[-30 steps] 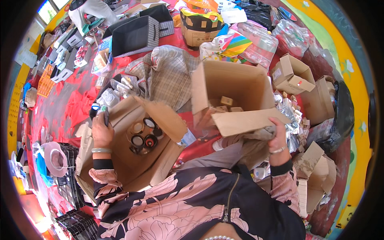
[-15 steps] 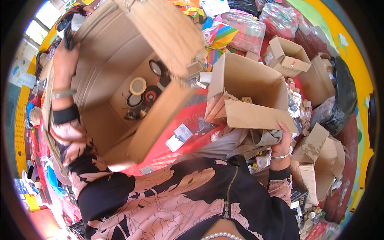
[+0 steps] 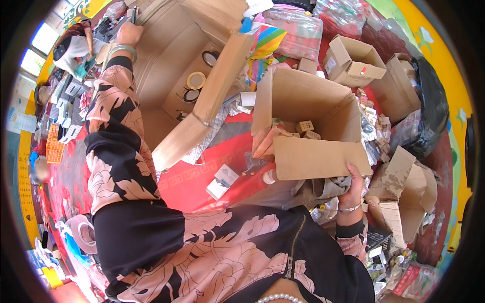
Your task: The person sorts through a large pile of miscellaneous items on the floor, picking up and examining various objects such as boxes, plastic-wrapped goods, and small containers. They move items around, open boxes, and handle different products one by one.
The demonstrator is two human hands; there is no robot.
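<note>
My left hand (image 3: 130, 35) is closed at the far left rim of a large cardboard box (image 3: 164, 45), and a slim dark object (image 3: 134, 15) juts up from the fist. The box is tilted. Inside lie several round items, among them a gold-rimmed disc (image 3: 196, 80) and a black-rimmed one (image 3: 209, 58). My right hand (image 3: 354, 187) pinches the near flap (image 3: 321, 159) of a second open box (image 3: 316, 86), thumb on top, other fingers mostly hidden. Grey cloth (image 3: 328, 191) bunches against that hand. Small brown cartons (image 3: 305, 127) lie within the second box.
A small white package (image 3: 222, 182) lies on the red floor covering (image 3: 184, 184). More open boxes stand right, one upright (image 3: 353, 60), one tilted (image 3: 404, 197), beside a black plastic bag (image 3: 432, 111). Piled goods fill the far left, where another person (image 3: 76, 45) bends over.
My left hand and the large box have moved away and to the right. The second box's flap has come slightly nearer with my right hand, showing more small cartons inside.
</note>
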